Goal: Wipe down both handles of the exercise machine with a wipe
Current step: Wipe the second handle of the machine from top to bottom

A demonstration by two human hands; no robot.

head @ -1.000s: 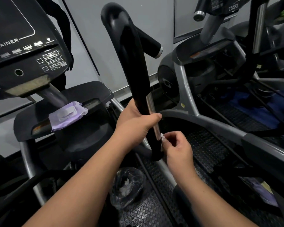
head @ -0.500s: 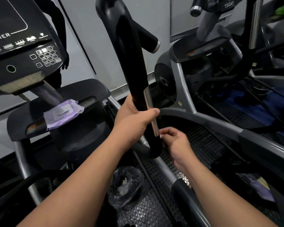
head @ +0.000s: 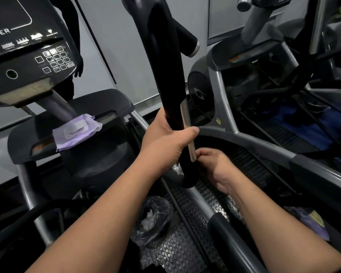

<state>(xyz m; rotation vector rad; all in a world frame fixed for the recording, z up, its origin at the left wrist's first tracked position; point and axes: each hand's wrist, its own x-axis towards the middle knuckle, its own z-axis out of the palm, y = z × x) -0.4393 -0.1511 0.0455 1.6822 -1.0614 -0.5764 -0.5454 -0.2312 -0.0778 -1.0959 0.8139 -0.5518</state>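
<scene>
At lower end of black handle [head: 165, 75], left hand [head: 165, 142] wrapped round grip, thumb across metal sensor strip [head: 187, 131]. Right hand [head: 215, 166] curled against handle's far side just below; wipe not clearly visible (probably tucked behind, small pale scrap at [head: 178, 168]). Best technique, judged: brace firmly with left, wrap wipe fully round, drag along strip. Purple wipe pack [head: 75, 131] lay on console tray [head: 47, 134].

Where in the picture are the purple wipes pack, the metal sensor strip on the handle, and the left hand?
purple wipes pack [head: 77, 132]: head view, on its white flap.
metal sensor strip [head: 185, 117]: head view, on its upper part, above the thumb.
left hand [head: 165, 144]: head view, on its back.
</scene>
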